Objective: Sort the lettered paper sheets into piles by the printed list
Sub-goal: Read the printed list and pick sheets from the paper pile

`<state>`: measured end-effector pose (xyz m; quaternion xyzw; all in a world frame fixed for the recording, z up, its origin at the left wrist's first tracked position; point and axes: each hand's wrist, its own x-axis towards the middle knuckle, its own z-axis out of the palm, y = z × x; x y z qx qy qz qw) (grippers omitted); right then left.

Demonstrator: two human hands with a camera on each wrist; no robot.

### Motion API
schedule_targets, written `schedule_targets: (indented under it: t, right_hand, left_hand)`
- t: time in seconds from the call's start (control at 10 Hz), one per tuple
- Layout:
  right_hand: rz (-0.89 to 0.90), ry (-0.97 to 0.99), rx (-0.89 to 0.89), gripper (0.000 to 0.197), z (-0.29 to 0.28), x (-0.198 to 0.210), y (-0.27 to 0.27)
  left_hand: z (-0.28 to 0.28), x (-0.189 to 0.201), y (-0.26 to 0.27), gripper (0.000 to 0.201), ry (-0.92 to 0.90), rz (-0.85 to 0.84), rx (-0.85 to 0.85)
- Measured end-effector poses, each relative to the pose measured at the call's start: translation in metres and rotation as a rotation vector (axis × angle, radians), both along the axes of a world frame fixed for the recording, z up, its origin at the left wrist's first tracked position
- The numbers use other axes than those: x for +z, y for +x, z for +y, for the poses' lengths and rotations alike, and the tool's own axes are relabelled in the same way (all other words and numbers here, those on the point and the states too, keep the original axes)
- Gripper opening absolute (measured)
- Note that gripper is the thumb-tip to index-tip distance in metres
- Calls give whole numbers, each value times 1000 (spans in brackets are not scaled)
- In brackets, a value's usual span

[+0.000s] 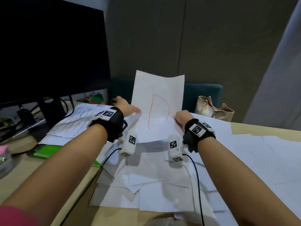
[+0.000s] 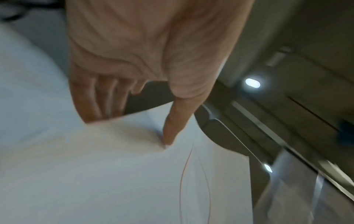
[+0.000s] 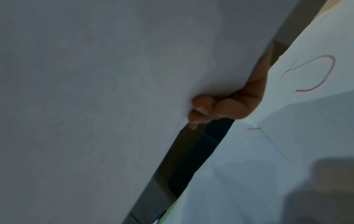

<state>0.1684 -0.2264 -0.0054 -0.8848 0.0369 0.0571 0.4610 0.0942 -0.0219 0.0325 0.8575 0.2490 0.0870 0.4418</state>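
Observation:
A white sheet with a red letter D (image 1: 160, 88) stands lifted and tilted above the desk, held at both side edges. My left hand (image 1: 130, 108) pinches its left edge, with the thumb (image 2: 172, 128) on the front and the fingers (image 2: 99, 98) behind. My right hand (image 1: 180, 117) grips the right edge, its fingers (image 3: 208, 109) curled against the sheet's back (image 3: 95, 91). The printed list (image 1: 76, 121) lies at the left, near the monitor foot. Loose white sheets (image 1: 154, 185) are heaped below my hands. Another sheet with a red letter (image 3: 306, 72) lies to the right.
A dark monitor (image 1: 48, 46) stands at the back left, with cables and a power strip (image 1: 26, 118) beneath. A green item (image 1: 47, 150) lies left of the heap. More sheets (image 1: 260, 152) cover the right side. A beige bag (image 1: 211, 108) and teal chair (image 1: 203, 93) stand behind the desk.

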Motion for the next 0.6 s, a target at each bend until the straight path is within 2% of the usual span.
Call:
schedule_targets:
  t: [0.1,0.2,0.3,0.4,0.5,0.6]
  right_hand:
    - [117,18,86,39,-13,-5,-14]
    - [143,-149,109,20,-25,-12,-5]
    - [157,-566,123,26,-55,-25,19]
    - [188,-758,71,76,-117,-69,76]
    - [266,-775,6,75,-154,-84,61]
    - [294,-778,56,48,-145,-74,25]
  left_hand:
    - [-2,-30,-3,46,-176,117,-94]
    - [-9,-50,-3,38,-87,161,-141]
    - [-16,-56,-3,37,97,278,-208]
    - [-19,-63,-5,37,250,400,-269]
    - [-17,-68,-5,36,392,475,-307]
    - [-12,-72,-5,36,372,492,-287]
